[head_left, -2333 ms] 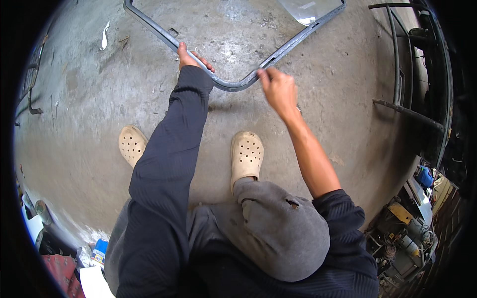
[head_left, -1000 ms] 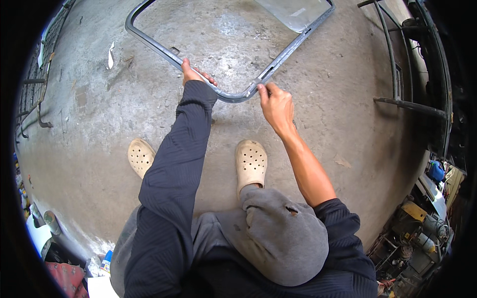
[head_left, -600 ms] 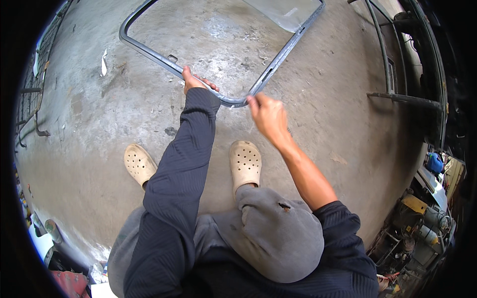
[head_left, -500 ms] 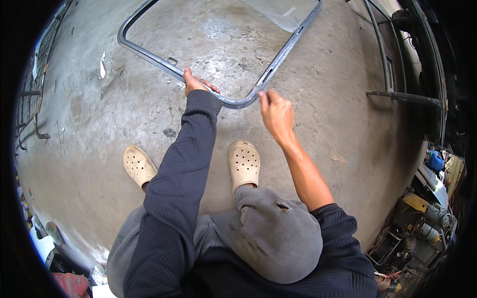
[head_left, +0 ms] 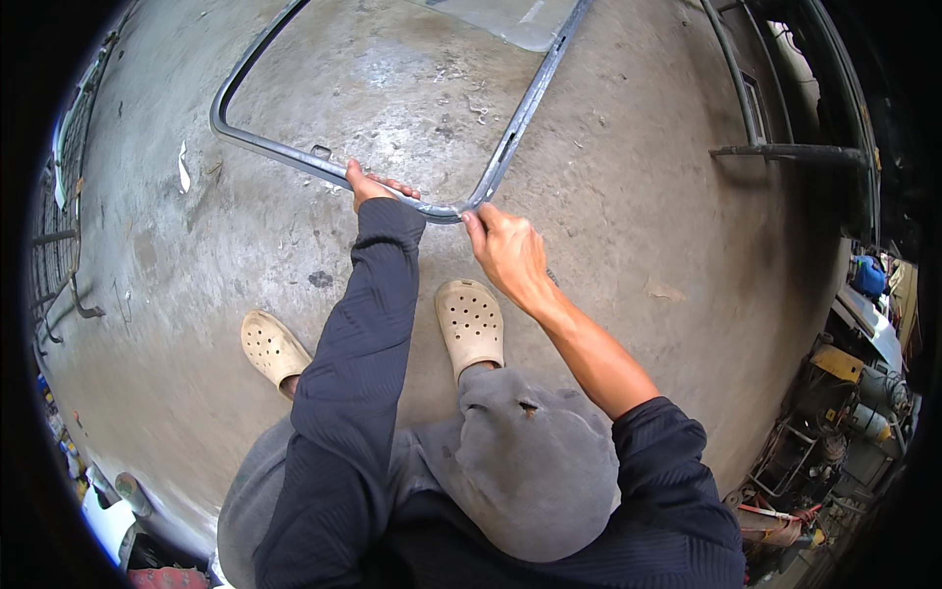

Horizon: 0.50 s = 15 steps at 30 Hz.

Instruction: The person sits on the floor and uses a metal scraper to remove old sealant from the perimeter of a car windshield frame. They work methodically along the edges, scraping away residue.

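Observation:
A grey metal window frame (head_left: 280, 150) with rounded corners is held out ahead of me, its far end beyond the top of the picture. A clear glass pane (head_left: 510, 22) spans part of its far side. Wrapped round the near bar, my left hand (head_left: 376, 185) holds the frame just left of the near corner. My right hand (head_left: 508, 247) is closed in a pinch at that corner, thumb and fingers against the rim. Whether a small piece sits between those fingertips is hidden. A small loop-shaped tab (head_left: 321, 152) projects inside the near bar.
Below is a stained concrete floor (head_left: 628, 216) with a white scrap (head_left: 183, 169) at left. Metal racks stand at the left edge (head_left: 74, 231) and upper right (head_left: 795, 152). Machine parts and tools (head_left: 814, 442) crowd the lower right. My beige clogs (head_left: 471, 324) rest on the floor.
The frame has shifted left in view and its near corner sits slightly lower. My right hand has moved left and a little nearer along the corner. My left hand keeps its hold.

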Tool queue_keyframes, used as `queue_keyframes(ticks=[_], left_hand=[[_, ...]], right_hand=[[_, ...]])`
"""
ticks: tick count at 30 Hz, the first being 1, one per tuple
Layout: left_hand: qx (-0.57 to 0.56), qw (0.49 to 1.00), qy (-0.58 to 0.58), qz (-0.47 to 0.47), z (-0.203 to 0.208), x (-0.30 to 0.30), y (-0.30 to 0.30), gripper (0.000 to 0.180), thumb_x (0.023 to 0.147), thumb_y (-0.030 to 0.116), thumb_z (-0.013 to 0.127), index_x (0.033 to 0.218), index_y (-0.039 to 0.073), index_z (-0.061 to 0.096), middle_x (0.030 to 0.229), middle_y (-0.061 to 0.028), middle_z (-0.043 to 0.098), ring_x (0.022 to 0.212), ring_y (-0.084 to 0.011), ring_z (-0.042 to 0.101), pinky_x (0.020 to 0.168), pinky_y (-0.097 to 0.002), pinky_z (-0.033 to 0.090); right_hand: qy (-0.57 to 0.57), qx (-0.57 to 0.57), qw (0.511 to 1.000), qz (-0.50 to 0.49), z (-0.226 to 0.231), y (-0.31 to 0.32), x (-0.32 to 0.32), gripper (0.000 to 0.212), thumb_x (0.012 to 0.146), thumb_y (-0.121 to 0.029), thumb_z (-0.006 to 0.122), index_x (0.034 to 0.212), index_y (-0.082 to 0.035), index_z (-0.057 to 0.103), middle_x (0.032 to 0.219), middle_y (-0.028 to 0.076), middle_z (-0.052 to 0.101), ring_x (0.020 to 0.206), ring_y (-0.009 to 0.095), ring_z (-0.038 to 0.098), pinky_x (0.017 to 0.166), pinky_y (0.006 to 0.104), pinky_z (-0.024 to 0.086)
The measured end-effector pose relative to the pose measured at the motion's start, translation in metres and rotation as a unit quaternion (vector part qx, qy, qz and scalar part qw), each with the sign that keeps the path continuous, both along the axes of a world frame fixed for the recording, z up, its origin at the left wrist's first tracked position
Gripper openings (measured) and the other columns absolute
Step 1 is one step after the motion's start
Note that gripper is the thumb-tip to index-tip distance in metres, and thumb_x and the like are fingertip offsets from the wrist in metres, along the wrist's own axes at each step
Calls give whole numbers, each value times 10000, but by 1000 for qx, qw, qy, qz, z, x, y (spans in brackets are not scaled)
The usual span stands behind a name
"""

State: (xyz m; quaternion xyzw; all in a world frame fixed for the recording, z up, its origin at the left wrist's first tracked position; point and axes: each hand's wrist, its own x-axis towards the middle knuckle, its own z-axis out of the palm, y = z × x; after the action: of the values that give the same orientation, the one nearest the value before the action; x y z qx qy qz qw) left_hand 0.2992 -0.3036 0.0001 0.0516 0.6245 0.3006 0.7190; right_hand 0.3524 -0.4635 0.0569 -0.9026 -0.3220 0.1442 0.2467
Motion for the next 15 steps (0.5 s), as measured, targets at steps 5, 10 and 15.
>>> queue_keyframes(ticks=[5,10,15], left_hand=[[14,1000,-14,-18,4,-4,-3,500,847,633,407,787,142,329,551,-36,346,487,-204,393,513,-407,384],[4,1000,-19,-15,5,-2,-1,493,851,628,404,751,152,322,535,-34,338,472,-206,386,488,-392,374],[1,1000,0,0,6,3,-3,490,837,622,393,649,177,313,489,-19,318,435,-189,326,447,-356,291]], right_hand=[[15,44,996,-79,-8,-6,6,307,896,-286,583,761,-11,582,646,230,589,615,440,580,533,490,436],[-23,51,992,-115,-12,-9,5,313,899,-283,573,766,0,569,712,228,606,656,439,583,545,486,437],[-3,15,998,-60,-5,-11,15,300,902,-289,565,784,-12,568,730,227,616,667,440,595,558,507,452]])
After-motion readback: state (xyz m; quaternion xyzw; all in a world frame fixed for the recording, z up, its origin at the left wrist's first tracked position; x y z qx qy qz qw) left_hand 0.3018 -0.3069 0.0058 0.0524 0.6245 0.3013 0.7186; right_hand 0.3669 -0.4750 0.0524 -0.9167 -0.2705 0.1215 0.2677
